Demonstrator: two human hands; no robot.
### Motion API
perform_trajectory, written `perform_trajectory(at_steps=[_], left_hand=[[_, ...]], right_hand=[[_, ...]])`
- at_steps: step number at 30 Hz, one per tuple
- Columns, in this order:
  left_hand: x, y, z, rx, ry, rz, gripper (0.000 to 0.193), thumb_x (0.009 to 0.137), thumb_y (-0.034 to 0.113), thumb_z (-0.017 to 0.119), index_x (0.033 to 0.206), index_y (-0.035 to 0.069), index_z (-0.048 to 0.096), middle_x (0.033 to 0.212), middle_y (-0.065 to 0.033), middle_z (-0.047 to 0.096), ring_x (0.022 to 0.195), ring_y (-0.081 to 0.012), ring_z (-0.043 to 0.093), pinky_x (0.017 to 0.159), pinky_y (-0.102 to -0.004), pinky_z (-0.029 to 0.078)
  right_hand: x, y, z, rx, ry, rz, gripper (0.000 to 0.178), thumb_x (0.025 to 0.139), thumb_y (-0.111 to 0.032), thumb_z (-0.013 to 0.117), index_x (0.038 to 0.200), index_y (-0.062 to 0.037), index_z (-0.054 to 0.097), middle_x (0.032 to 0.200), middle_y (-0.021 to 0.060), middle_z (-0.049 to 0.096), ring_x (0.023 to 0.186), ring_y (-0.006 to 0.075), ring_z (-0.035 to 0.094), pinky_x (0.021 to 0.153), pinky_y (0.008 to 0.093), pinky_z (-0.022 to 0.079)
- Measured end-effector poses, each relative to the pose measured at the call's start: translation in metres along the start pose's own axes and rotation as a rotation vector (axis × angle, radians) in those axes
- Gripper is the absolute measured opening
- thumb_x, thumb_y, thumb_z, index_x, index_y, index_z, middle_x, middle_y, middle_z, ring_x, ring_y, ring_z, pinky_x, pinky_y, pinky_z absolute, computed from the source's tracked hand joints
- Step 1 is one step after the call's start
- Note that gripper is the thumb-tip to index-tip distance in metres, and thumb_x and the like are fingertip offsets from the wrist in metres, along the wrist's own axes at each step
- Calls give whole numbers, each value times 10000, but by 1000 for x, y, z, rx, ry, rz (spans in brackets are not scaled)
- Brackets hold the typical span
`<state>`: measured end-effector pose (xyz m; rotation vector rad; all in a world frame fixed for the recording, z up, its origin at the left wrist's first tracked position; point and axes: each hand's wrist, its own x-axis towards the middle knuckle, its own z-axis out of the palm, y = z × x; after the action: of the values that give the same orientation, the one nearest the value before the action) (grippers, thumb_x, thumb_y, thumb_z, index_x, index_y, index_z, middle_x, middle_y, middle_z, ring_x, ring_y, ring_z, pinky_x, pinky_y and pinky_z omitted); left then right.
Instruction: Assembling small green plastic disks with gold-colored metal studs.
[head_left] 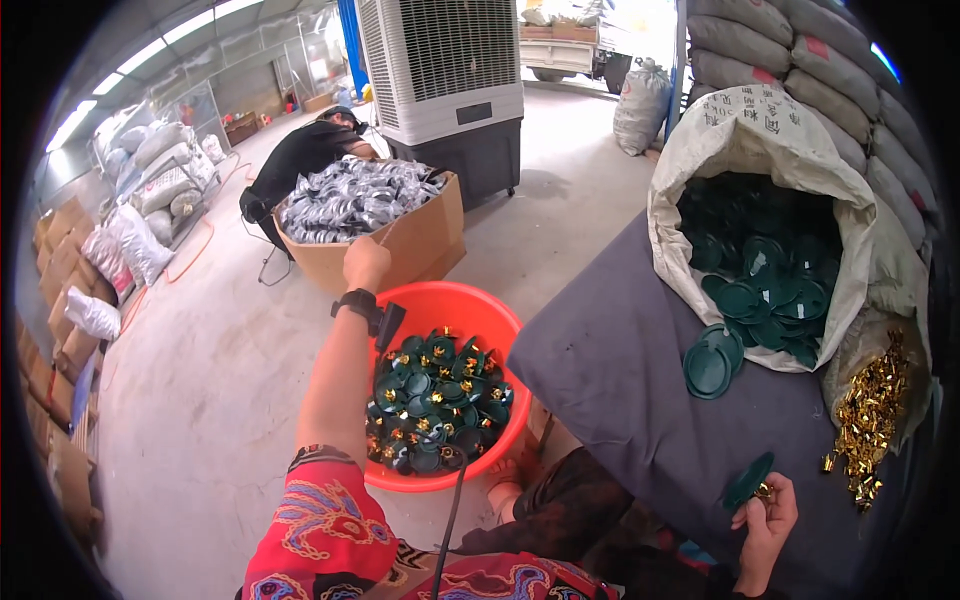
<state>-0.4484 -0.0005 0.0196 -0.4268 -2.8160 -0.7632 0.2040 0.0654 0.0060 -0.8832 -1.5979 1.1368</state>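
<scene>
At the lower right, my right hand [768, 522] is closed on a dark green round plastic disc [748, 482], held tilted on edge with a small gold metal piece [766, 492] at the fingers. My left hand [367, 263] is stretched forward, its fingers curled, just in front of a cardboard box [425, 235] heaped with silvery wrapped pieces [360, 195]. What those fingers hold, if anything, is hidden. Beneath the left forearm stands a red basin [505, 345] of green discs with gold pieces on them [435, 395].
On the dark cloth-covered table [610, 330], a white woven sack [665, 215] spills green discs [712, 362]. Gold metal pieces [870, 420] lie heaped at the right. An air cooler [440, 80] stands behind the box. Another person [300, 160] bends beside it. Stacked sacks [750, 40] line the back right.
</scene>
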Motion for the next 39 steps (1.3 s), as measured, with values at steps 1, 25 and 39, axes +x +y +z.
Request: perform_trajectory(at_steps=[1, 25, 39], left_hand=[[-1, 0, -1, -4, 11, -8, 308, 805, 171, 520, 1026, 15, 667, 1068, -229, 634, 1032, -377, 602, 864, -435, 488], [-8, -4, -10, -29, 31, -19, 308, 813, 173, 489, 993, 4, 673, 1051, -239, 634, 1007, -389, 609, 852, -451, 489], [-12, -15, 3, -22, 16, 41, 268, 814, 174, 515, 948, 21, 689, 1024, -217, 649, 993, -365, 619, 837, -425, 495]], right_hand=[[0, 0, 0, 0, 0, 1, 288, 860, -55, 546, 1130, 14, 474, 778, 35, 562, 551, 67, 498, 456, 186, 404], [2, -10, 3, -9, 22, 17, 284, 810, 35, 452, 1093, 30, 476, 756, 49, 561, 534, 69, 501, 450, 187, 423], [6, -4, 5, -12, 23, 43, 257, 840, -3, 477, 1096, 14, 483, 761, 46, 561, 540, 68, 506, 443, 188, 414]])
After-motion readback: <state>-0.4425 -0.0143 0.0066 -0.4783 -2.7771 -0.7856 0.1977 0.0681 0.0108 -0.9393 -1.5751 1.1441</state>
